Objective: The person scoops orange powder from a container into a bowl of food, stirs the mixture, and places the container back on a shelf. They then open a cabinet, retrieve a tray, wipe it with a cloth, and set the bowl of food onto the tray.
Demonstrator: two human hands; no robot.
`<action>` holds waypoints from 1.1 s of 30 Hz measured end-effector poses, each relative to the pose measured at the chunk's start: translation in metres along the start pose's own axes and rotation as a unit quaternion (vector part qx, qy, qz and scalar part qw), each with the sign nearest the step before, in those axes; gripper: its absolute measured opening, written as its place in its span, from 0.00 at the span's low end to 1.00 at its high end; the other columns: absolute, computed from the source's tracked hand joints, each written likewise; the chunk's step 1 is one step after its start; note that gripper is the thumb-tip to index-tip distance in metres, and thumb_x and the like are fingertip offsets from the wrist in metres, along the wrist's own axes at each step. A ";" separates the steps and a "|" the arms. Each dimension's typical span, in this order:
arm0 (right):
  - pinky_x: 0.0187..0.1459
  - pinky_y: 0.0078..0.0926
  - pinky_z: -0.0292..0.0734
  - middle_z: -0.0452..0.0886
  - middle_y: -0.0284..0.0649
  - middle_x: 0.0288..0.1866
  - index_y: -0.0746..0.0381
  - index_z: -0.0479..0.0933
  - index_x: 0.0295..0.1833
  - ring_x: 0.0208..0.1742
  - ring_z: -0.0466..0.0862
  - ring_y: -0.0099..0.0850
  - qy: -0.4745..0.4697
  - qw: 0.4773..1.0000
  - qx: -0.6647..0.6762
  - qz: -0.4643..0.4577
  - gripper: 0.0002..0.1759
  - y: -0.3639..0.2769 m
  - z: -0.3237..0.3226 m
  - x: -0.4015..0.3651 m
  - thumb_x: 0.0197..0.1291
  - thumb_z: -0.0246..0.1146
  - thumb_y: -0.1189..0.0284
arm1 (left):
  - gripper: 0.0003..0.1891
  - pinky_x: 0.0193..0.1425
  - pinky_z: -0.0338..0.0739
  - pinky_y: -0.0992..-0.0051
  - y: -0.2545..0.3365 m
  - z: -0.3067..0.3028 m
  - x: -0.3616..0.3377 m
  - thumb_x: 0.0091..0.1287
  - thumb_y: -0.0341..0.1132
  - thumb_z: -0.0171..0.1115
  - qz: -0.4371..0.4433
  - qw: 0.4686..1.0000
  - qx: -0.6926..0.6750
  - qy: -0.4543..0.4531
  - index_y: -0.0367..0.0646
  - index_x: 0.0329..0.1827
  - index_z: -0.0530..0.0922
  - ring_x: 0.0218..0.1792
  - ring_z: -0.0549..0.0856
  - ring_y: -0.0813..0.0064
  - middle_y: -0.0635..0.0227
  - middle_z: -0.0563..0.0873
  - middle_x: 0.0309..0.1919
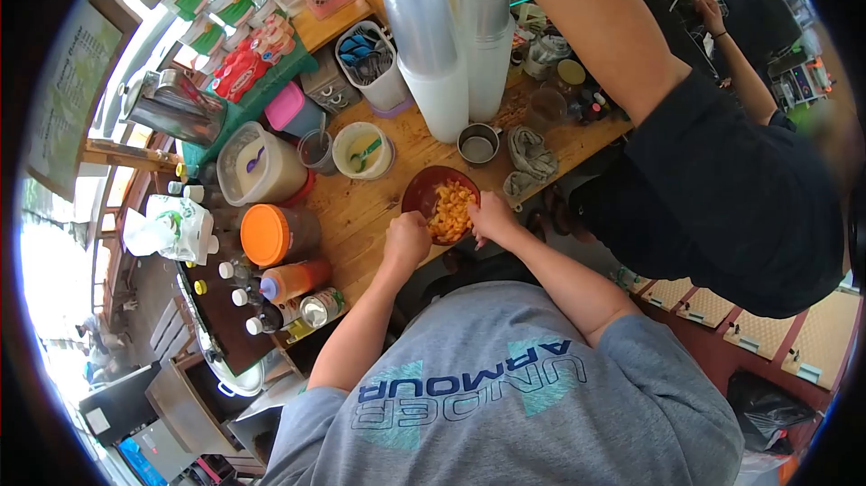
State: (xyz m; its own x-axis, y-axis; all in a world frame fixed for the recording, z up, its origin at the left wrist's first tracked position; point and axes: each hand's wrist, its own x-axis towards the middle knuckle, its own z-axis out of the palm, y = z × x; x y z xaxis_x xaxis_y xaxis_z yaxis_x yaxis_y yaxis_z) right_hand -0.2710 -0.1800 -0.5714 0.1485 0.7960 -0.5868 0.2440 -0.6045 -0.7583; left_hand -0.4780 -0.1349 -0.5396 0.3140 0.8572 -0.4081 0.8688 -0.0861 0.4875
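A dark red bowl point(417, 193) of orange-yellow chunks of food point(453, 209) sits near the front edge of the wooden table. My left hand point(409, 238) is closed at the bowl's left rim. On the opposite side, my right hand point(492, 219) closes its fingers on the right rim, close to the food. Whether a small utensil is also in the right hand cannot be made out. Just behind the bowl stand a metal cup point(478, 143) and a white tub point(363, 151) with a green spoon in it. A crumpled cloth point(530, 160) lies to the right.
Tall stacks of plastic cups point(433, 62) rise behind the bowl. A tub with a purple spoon point(262, 164), an orange-lidded jar point(265, 234) and several bottles point(296, 280) crowd the left. A person in a dark shirt point(731, 188) reaches across the table's right side.
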 end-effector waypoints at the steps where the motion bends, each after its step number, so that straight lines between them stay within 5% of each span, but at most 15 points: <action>1: 0.18 0.37 0.85 0.84 0.52 0.23 0.80 0.72 0.46 0.18 0.87 0.40 -0.010 1.000 0.022 0.009 0.15 0.001 0.004 -0.002 0.73 0.55 0.73 | 0.16 0.51 0.85 0.47 0.007 0.001 0.000 0.65 0.26 0.60 0.007 1.000 0.009 0.021 0.46 0.54 0.88 0.44 0.91 0.41 0.44 0.90 0.37; 9: 0.18 0.39 0.86 0.84 0.55 0.27 0.79 0.73 0.50 0.19 0.87 0.39 -0.012 0.989 0.117 0.087 0.16 0.007 0.020 -0.002 0.74 0.52 0.72 | 0.08 0.40 0.83 0.47 -0.004 -0.017 -0.028 0.68 0.32 0.62 0.101 0.985 0.124 0.059 0.48 0.46 0.86 0.36 0.90 0.42 0.48 0.89 0.31; 11: 0.19 0.38 0.87 0.86 0.53 0.28 0.78 0.75 0.51 0.20 0.87 0.38 -0.061 0.992 0.050 0.102 0.18 -0.001 0.006 0.001 0.73 0.54 0.70 | 0.06 0.38 0.83 0.49 -0.015 -0.011 -0.019 0.68 0.32 0.61 0.124 0.978 0.150 0.076 0.48 0.44 0.85 0.35 0.90 0.44 0.51 0.89 0.29; 14: 0.20 0.36 0.88 0.86 0.49 0.29 0.77 0.78 0.53 0.20 0.87 0.35 -0.011 0.994 -0.083 0.068 0.19 -0.005 -0.013 0.009 0.72 0.57 0.68 | 0.05 0.36 0.83 0.49 -0.007 -0.028 0.004 0.65 0.28 0.59 0.142 0.971 0.089 0.168 0.47 0.40 0.82 0.34 0.90 0.47 0.52 0.89 0.33; 18: 0.20 0.34 0.88 0.86 0.47 0.28 0.75 0.81 0.56 0.20 0.88 0.34 -0.069 0.995 -0.066 0.013 0.19 -0.023 -0.026 0.017 0.71 0.58 0.70 | 0.06 0.36 0.83 0.51 -0.003 -0.007 0.026 0.64 0.28 0.59 0.246 0.951 0.102 0.157 0.45 0.41 0.83 0.34 0.90 0.48 0.52 0.88 0.32; 22: 0.19 0.33 0.87 0.84 0.47 0.25 0.75 0.81 0.54 0.20 0.88 0.34 -0.092 0.991 -0.099 0.020 0.18 -0.031 -0.028 0.028 0.70 0.56 0.72 | 0.10 0.39 0.84 0.52 -0.007 -0.024 0.014 0.65 0.28 0.59 0.206 0.964 0.156 0.070 0.46 0.46 0.84 0.36 0.90 0.48 0.52 0.89 0.33; 26: 0.20 0.35 0.87 0.84 0.49 0.25 0.76 0.81 0.52 0.20 0.88 0.35 -0.119 0.986 -0.114 -0.001 0.17 -0.033 -0.026 0.029 0.69 0.56 0.73 | 0.12 0.40 0.85 0.51 -0.021 -0.016 0.017 0.67 0.30 0.59 0.155 0.972 0.155 0.087 0.47 0.51 0.84 0.38 0.91 0.47 0.51 0.89 0.34; 33: 0.22 0.39 0.86 0.83 0.53 0.20 0.77 0.81 0.37 0.19 0.87 0.40 -0.039 0.975 -0.200 -0.085 0.15 -0.043 -0.011 0.005 0.67 0.55 0.74 | 0.06 0.42 0.86 0.52 -0.006 -0.035 0.010 0.67 0.29 0.60 0.090 0.973 0.195 0.082 0.43 0.42 0.83 0.40 0.92 0.46 0.48 0.90 0.36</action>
State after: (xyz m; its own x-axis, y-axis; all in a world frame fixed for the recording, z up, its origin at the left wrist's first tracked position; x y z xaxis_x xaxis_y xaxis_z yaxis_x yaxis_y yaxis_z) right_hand -0.2705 -0.1493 -0.5388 0.0028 0.8696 -0.4938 0.6162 -0.3904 -0.6840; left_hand -0.4936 -0.1079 -0.5201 0.4368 0.8773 -0.1988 0.8947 -0.4008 0.1970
